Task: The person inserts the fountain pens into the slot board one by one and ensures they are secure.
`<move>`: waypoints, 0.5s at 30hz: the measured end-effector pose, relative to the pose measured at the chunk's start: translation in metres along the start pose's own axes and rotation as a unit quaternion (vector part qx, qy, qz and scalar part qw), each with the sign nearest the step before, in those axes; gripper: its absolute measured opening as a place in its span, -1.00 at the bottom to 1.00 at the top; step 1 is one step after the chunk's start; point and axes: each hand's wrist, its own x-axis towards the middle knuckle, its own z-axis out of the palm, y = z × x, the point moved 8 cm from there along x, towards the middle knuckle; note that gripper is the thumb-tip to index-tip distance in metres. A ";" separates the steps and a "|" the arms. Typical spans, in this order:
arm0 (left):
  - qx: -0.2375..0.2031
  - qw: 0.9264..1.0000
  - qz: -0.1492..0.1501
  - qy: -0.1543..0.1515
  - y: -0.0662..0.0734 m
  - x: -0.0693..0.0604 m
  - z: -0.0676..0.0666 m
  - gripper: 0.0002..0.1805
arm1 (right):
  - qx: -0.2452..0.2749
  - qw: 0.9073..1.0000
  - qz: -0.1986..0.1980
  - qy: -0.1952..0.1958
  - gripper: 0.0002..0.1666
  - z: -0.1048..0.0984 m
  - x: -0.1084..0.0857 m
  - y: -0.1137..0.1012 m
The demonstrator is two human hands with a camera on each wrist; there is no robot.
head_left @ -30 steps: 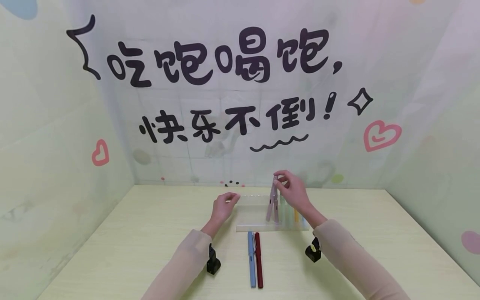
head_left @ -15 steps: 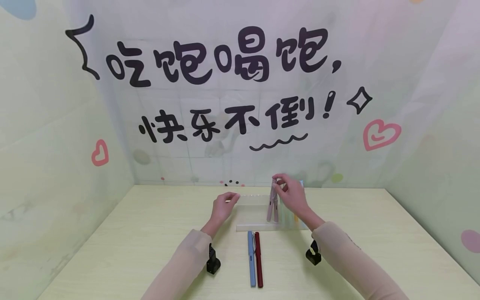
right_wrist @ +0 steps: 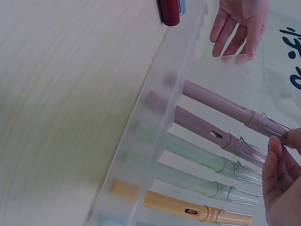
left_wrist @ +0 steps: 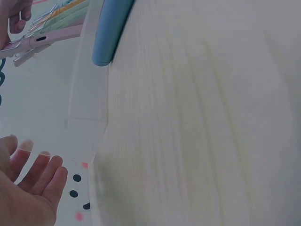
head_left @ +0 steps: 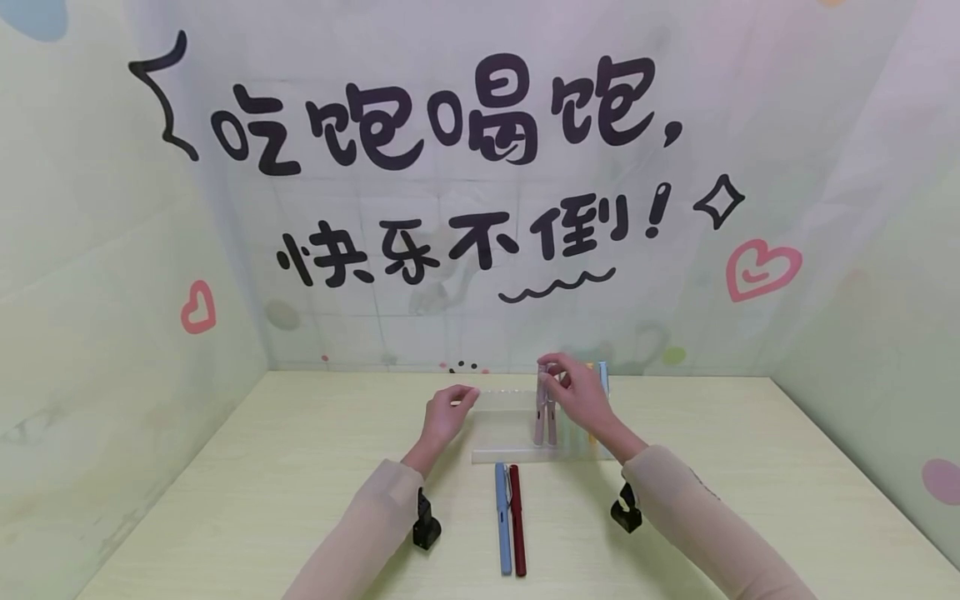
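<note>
Running wide to the side walls, the bench leaves open room on both sides of the sleeves, and a strip of it shows between the clear pen rack and the back edge. In front of the rack's frosted lower lip, a blue pen and a dark red pen lie side by side, pointing toward the near edge. The left hand pinches the rack's upper left corner. The right hand has thumb and fingers clamped on the cap end of the leftmost mauve pen, which stands in the rack, lower end behind the lip. Beside it stand a second mauve pen, two pale green pens, an orange pen and a light blue pen, lower ends blurred through the lip.
</note>
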 end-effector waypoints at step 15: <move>0.002 1.000 0.001 -0.004 0.001 0.000 -0.001 -0.66 | -0.009 0.999 0.006 -0.041 -0.77 0.008 0.004 0.003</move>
